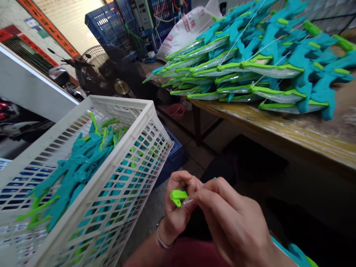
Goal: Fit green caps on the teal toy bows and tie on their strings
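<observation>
We are looking at a white slotted crate (130, 148) filling the lower left of the frame; it is holding a loose heap of teal toy parts (75, 167) with green strips mixed through them, and more are showing through the slots of its near wall. In the upper left, behind a black fan (108, 72), a blue crate (108, 22) is sitting, and we cannot tell what it is holding. Across the upper right, a wooden table (292, 129) is carrying a wide pile of assembled teal and green toys (250, 63), with thin white strings running over them; the pile is running out of the frame at the right edge.

At the bottom centre, our left hand (178, 207) is curling around a small bright green piece (178, 196), fingers closed on it. Our right hand (236, 226) is meeting it from the right, thumb and forefinger pressed together at the green piece's edge, pinching something thin and pale that we are finding too small to identify. A teal sliver is peeking above the right knuckles, mostly hidden. At the lower right corner, another teal and green part (300, 256) is being cut off by the frame
</observation>
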Demonstrator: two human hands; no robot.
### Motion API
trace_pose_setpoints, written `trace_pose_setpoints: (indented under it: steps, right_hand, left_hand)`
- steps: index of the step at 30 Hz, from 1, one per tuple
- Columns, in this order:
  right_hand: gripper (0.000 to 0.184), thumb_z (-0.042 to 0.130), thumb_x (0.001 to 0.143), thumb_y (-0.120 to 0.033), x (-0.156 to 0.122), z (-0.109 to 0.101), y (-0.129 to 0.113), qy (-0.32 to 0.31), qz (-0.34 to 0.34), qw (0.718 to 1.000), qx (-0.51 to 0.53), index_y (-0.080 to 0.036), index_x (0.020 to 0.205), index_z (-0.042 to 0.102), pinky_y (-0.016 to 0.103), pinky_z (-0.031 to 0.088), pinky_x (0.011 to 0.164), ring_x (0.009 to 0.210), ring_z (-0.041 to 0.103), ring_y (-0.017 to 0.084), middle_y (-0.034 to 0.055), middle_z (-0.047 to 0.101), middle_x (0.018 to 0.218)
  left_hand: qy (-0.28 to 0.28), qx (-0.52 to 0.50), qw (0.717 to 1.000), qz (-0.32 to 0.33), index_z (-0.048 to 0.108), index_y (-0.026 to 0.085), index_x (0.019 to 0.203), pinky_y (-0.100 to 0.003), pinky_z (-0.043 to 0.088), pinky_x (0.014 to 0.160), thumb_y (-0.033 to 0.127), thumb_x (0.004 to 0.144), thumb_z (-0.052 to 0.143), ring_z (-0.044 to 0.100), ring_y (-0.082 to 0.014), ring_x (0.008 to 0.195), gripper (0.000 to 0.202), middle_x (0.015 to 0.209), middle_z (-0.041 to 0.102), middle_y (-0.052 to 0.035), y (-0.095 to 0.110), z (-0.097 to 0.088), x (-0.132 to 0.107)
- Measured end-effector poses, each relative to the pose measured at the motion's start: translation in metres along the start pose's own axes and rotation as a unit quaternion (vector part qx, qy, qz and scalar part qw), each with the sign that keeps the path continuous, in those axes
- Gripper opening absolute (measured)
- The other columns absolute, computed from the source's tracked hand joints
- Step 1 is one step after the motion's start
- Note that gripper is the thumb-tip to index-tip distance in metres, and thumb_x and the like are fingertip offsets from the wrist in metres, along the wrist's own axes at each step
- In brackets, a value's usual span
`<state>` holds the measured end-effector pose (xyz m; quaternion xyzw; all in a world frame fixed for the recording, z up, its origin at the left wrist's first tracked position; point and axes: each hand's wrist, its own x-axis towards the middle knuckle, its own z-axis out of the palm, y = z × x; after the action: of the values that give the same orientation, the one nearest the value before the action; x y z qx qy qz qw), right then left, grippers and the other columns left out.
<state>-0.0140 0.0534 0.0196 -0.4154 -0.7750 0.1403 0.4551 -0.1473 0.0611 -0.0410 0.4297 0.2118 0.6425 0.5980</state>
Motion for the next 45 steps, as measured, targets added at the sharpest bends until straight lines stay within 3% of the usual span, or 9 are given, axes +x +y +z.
trace_pose_setpoints:
  steps: [6,17,25,28,31,35,38,42,45]
  right_hand:
    - [0.033,0.038,0.111,-0.023,-0.001,0.008,-0.002,-0.015,0.005,0.999,0.029,-0.020,0.090,0.063,0.022,0.044,0.059,0.070,0.058,0.010,0.0012,0.057,0.082]
    - [0.033,0.038,0.110,-0.021,-0.001,0.004,-0.003,-0.008,-0.004,0.999,0.038,-0.018,0.091,0.065,0.024,0.041,0.056,0.067,0.056,0.012,0.0025,0.057,0.079]
    - [0.047,0.030,0.113,-0.025,0.006,0.008,-0.008,-0.016,-0.014,1.000,0.007,-0.018,0.081,0.063,0.024,0.046,0.062,0.075,0.060,0.014,0.0030,0.059,0.077]
    - [0.043,0.032,0.112,-0.024,0.004,0.011,-0.004,-0.027,-0.052,0.998,-0.033,-0.016,0.090,0.067,0.026,0.050,0.068,0.081,0.062,0.016,0.0047,0.063,0.085]
    - [0.033,0.037,0.109,-0.017,-0.002,0.016,0.002,-0.024,-0.083,0.994,-0.070,-0.009,0.105,0.069,0.027,0.050,0.062,0.080,0.061,0.017,0.0090,0.063,0.090]
    - [0.023,0.046,0.105,-0.015,-0.006,0.024,0.010,-0.012,-0.063,0.995,-0.077,-0.008,0.104,0.068,0.028,0.044,0.057,0.074,0.056,0.016,0.0101,0.061,0.092]
    - [0.019,0.048,0.106,-0.014,-0.006,0.030,0.016,-0.008,-0.055,0.993,-0.103,-0.011,0.104,0.067,0.029,0.040,0.056,0.072,0.054,0.015,0.0070,0.059,0.090]
    - [0.021,0.045,0.107,-0.015,-0.007,0.034,0.023,0.003,-0.086,0.985,-0.149,-0.010,0.106,0.066,0.030,0.037,0.056,0.069,0.049,0.016,0.0052,0.056,0.085]
    - [0.026,0.040,0.108,-0.013,-0.006,0.035,0.026,0.008,-0.102,0.987,-0.128,-0.009,0.104,0.066,0.029,0.036,0.055,0.065,0.044,0.015,0.0047,0.055,0.082]
  left_hand:
    - [-0.019,0.026,0.999,-0.033,0.060,0.028,0.125,-0.034,0.048,0.085,0.021,0.096,0.067,0.054,-0.0170,0.084,0.030,0.085,0.050,-0.0011,0.003,0.001,-0.002]
    - [-0.010,0.031,0.999,-0.023,0.060,0.029,0.124,-0.032,0.049,0.081,0.030,0.095,0.069,0.052,-0.0163,0.081,0.030,0.085,0.049,-0.0005,0.002,0.003,-0.001]
    - [0.038,0.054,0.994,-0.083,0.058,0.023,0.115,-0.033,0.053,0.082,0.033,0.091,0.073,0.059,-0.0186,0.081,0.030,0.084,0.058,-0.0024,0.011,0.007,0.000]
    - [0.054,0.074,0.990,-0.105,0.055,0.023,0.118,-0.029,0.053,0.080,0.034,0.089,0.076,0.057,-0.0165,0.082,0.037,0.088,0.056,-0.0017,0.013,0.007,0.002]
    - [0.034,0.115,0.987,-0.104,0.048,0.027,0.132,-0.026,0.051,0.079,0.032,0.095,0.070,0.054,-0.0141,0.084,0.043,0.097,0.051,-0.0014,0.014,0.003,0.002]
    - [-0.007,0.235,0.964,-0.119,0.039,0.028,0.143,-0.029,0.050,0.092,0.037,0.103,0.056,0.055,-0.0147,0.095,0.045,0.109,0.052,-0.0037,0.019,-0.004,-0.001]
    - [-0.042,0.295,0.941,-0.161,0.028,0.029,0.149,-0.033,0.045,0.107,0.027,0.104,0.051,0.057,-0.0164,0.112,0.050,0.124,0.053,-0.0064,0.027,-0.007,-0.004]
    - [-0.069,0.350,0.912,-0.201,0.022,0.030,0.153,-0.039,0.028,0.124,0.021,0.102,0.052,0.039,-0.0218,0.144,0.060,0.154,0.037,-0.0088,0.036,-0.009,-0.008]
    - [-0.071,0.353,0.907,-0.219,0.022,0.032,0.155,-0.041,0.026,0.126,0.019,0.100,0.054,0.034,-0.0235,0.148,0.065,0.160,0.032,-0.0071,0.038,-0.012,-0.011]
